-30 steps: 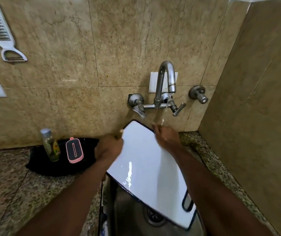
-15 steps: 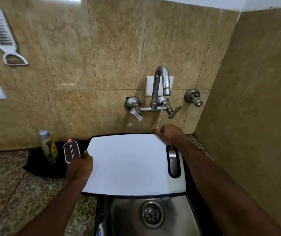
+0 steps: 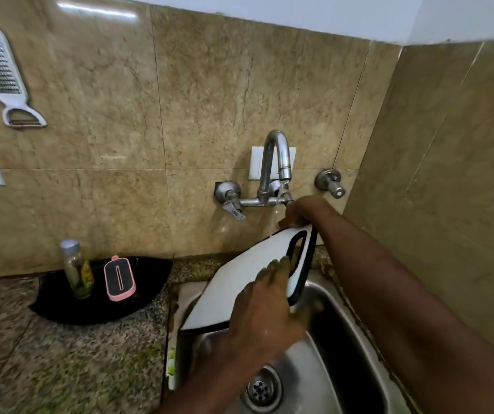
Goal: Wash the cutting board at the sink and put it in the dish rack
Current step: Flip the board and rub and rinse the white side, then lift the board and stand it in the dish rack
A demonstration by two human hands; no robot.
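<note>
Bottle (image 3: 75, 268) flanks sink (image 3: 344, 339); both hands (left (image 3: 265, 312), right (image 3: 301, 212)) clamp tilted cutting board (image 3: 239, 279) under tap (image 3: 274, 165).

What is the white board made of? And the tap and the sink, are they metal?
The cutting board looks like smooth white plastic with a dark, maybe rubbery rim; its wet face shines evenly, with no wood grain. The tap looks like polished metal, probably chromed, since it mirrors the light. The sink looks like brushed steel: grey, with a dull sheen.
</note>
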